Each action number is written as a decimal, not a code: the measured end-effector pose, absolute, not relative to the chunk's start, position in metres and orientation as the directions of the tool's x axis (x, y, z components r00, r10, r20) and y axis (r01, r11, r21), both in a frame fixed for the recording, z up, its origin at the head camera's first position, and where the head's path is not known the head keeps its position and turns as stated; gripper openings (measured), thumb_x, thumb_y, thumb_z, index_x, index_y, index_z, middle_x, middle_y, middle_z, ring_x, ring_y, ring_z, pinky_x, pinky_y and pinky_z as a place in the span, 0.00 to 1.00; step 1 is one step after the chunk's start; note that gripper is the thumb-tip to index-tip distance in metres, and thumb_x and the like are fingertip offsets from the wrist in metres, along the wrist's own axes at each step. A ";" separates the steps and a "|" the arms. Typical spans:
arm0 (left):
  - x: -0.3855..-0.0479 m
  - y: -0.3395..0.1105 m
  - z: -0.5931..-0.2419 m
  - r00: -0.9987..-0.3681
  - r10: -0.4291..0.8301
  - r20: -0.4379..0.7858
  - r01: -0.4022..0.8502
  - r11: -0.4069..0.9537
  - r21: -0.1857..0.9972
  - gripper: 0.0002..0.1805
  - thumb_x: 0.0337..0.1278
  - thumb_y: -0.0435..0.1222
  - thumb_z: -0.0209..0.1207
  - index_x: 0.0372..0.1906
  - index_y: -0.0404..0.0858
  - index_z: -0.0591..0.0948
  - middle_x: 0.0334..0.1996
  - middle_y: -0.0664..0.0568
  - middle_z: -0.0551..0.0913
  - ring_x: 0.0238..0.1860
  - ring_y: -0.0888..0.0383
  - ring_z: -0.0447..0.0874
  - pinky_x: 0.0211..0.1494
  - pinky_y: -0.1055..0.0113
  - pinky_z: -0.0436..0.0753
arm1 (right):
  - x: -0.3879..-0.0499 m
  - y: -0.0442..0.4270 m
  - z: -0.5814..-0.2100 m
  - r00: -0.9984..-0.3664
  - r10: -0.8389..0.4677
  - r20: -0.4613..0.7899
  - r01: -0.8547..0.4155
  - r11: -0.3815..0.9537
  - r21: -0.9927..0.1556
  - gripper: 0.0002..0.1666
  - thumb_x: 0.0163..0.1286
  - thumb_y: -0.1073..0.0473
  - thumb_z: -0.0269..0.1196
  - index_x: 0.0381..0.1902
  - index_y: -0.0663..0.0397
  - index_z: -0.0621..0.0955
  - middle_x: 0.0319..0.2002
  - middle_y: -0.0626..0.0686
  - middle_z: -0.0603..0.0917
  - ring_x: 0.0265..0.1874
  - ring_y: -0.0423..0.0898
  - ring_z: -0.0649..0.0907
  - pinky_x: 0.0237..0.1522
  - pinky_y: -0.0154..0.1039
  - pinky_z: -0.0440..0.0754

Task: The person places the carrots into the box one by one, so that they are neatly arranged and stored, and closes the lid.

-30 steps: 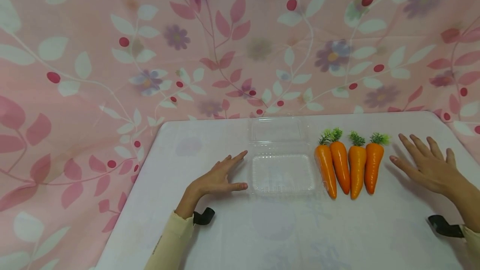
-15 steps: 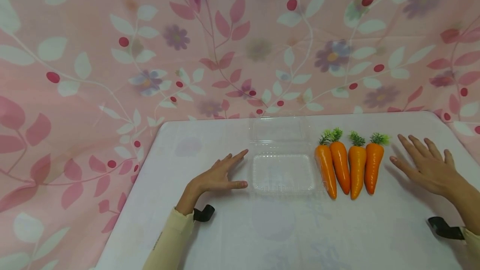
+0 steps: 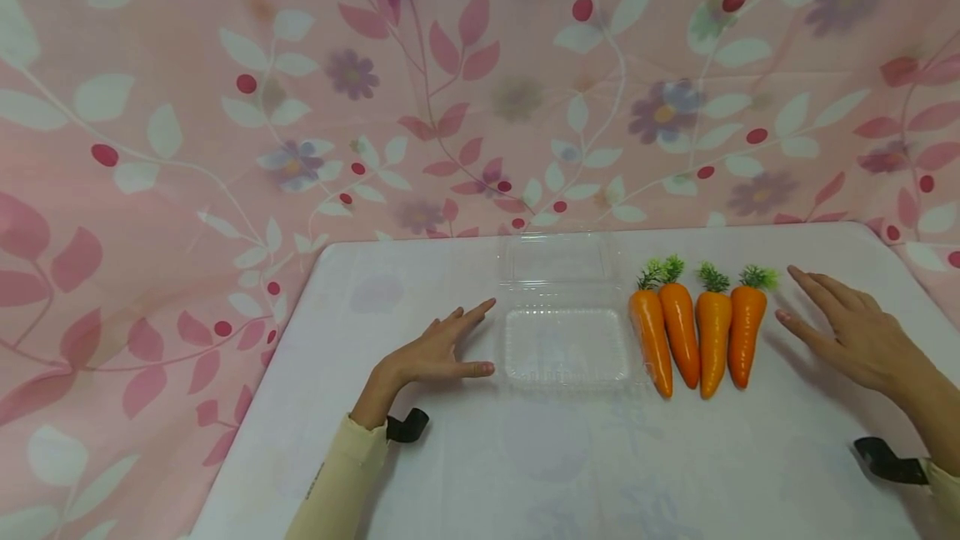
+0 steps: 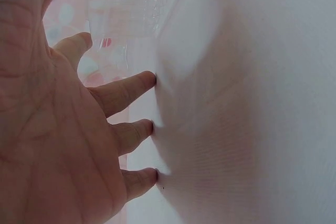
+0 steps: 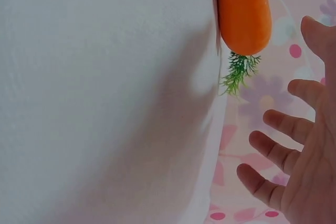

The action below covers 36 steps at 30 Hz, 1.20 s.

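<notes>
A clear plastic clamshell box [image 3: 566, 346] lies opened out on the table, its lid [image 3: 557, 260] folded back toward the curtain. Just left of it is my left hand [image 3: 433, 357], fingers spread and thumb apart. In the left wrist view some fingertips [image 4: 148, 79] touch the white cloth. Several orange carrots [image 3: 715, 344] with green tops lie side by side, tips toward me, right of the box. My right hand [image 3: 862, 340] hovers to the right of the rightmost carrot [image 5: 244, 14] with relaxed fingers, holding nothing.
A white cloth covers the table [image 3: 420, 473]. Behind it hangs a pink floral curtain [image 3: 465, 90]. Black camera mounts [image 3: 408, 426] sit on both wrists. The leftmost carrot [image 3: 651, 342] lies close against the box's right edge.
My right hand has shifted slightly left toward the carrots, and its fingers have drawn closer together. The left hand, box and carrots stay where they were.
</notes>
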<state>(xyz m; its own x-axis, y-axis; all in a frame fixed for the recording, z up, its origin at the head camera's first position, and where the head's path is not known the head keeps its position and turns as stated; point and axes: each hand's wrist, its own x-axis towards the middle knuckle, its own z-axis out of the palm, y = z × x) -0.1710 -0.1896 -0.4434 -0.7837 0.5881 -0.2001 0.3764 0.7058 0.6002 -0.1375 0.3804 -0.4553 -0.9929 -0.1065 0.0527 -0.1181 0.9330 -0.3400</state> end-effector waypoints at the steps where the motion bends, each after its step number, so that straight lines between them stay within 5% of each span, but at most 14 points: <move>1: -0.171 -0.190 -0.443 -0.783 0.589 -0.200 0.375 0.704 0.603 0.55 0.52 0.66 0.61 0.80 0.58 0.47 0.77 0.61 0.50 0.77 0.42 0.41 0.71 0.34 0.39 | -0.137 0.380 -0.455 -0.993 -0.104 0.056 -0.117 0.933 -0.342 0.51 0.72 0.40 0.57 0.80 0.47 0.44 0.71 0.75 0.52 0.62 0.80 0.54 0.52 0.82 0.49; 10: -0.171 -0.191 -0.444 -0.785 0.583 -0.208 0.365 0.708 0.605 0.55 0.52 0.66 0.61 0.80 0.58 0.46 0.77 0.60 0.50 0.77 0.43 0.40 0.72 0.35 0.38 | -0.136 0.371 -0.452 -0.996 -0.055 0.077 -0.077 0.943 -0.323 0.52 0.68 0.35 0.61 0.79 0.49 0.53 0.61 0.77 0.64 0.53 0.77 0.66 0.46 0.79 0.64; 15: -0.170 -0.191 -0.444 -0.784 0.585 -0.207 0.363 0.703 0.612 0.55 0.52 0.66 0.61 0.80 0.58 0.46 0.77 0.61 0.49 0.77 0.43 0.39 0.72 0.36 0.38 | -0.134 0.364 -0.451 -0.996 -0.018 0.093 -0.049 0.936 -0.348 0.51 0.64 0.33 0.63 0.74 0.57 0.63 0.52 0.74 0.70 0.40 0.67 0.75 0.31 0.64 0.77; 21: -0.171 -0.192 -0.446 -0.786 0.586 -0.198 0.372 0.704 0.606 0.54 0.53 0.66 0.61 0.80 0.59 0.46 0.77 0.62 0.50 0.77 0.43 0.40 0.72 0.35 0.39 | -0.134 0.356 -0.451 -0.992 -0.005 0.128 -0.053 0.927 -0.372 0.48 0.61 0.33 0.66 0.66 0.64 0.72 0.43 0.66 0.77 0.33 0.58 0.75 0.22 0.40 0.71; 36: -0.171 -0.192 -0.448 -0.787 0.588 -0.187 0.379 0.699 0.606 0.54 0.52 0.67 0.60 0.79 0.63 0.45 0.77 0.62 0.50 0.77 0.44 0.40 0.72 0.35 0.39 | -0.135 0.345 -0.451 -0.999 0.039 0.033 0.021 0.904 -0.426 0.48 0.62 0.31 0.64 0.59 0.71 0.75 0.34 0.64 0.82 0.27 0.53 0.78 0.20 0.38 0.72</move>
<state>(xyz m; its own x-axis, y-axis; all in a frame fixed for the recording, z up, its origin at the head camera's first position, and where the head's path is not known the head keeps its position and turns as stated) -0.1708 -0.1917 -0.4478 -0.7867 0.5883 -0.1872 0.3785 0.6992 0.6065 -0.1349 0.3454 -0.4506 -0.9987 0.0392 0.0333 0.0213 0.9043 -0.4263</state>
